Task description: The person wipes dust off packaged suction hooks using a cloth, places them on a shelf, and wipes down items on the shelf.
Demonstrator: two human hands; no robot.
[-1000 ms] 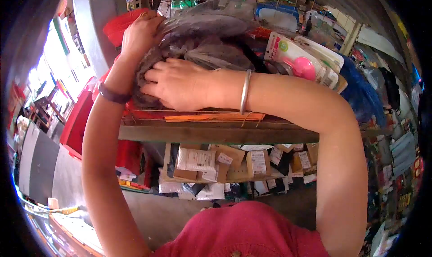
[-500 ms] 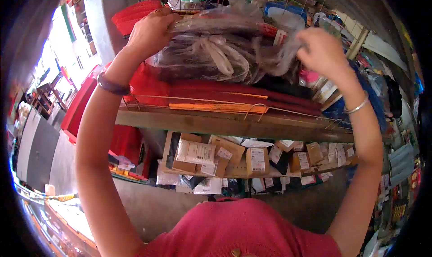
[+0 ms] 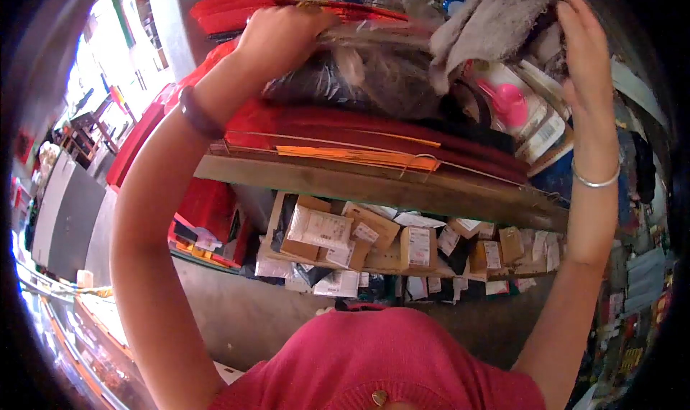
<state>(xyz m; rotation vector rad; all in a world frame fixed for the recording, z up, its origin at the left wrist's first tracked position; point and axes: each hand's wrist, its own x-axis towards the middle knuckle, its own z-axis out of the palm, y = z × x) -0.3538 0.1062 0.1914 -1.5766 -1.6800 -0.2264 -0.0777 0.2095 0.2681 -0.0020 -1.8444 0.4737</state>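
My left hand (image 3: 284, 40) is at the top edge of a clear plastic bag (image 3: 348, 61) with dark contents, its fingers curled over the plastic. My right hand (image 3: 588, 54) is raised at the upper right, gripping a grey fuzzy cloth (image 3: 496, 25); part of its grip is hidden behind the fabric. The cloth hangs over the right end of the bag. Under the bag lies a stack of folded dark red material (image 3: 374, 133). A bright pink round plastic item (image 3: 509, 102) shows below the cloth.
A wooden shelf edge (image 3: 345, 187) with wire hooks and orange strips (image 3: 345, 157) runs across the middle. Below it, a lower shelf carries several labelled parcels (image 3: 419, 247). A red container (image 3: 205, 212) stands at the left, by a pale pillar (image 3: 171, 22).
My right hand has moved up and right, from the clear plastic to the raised grey cloth. The pink item is now more exposed. My left hand has shifted slightly right along the bag.
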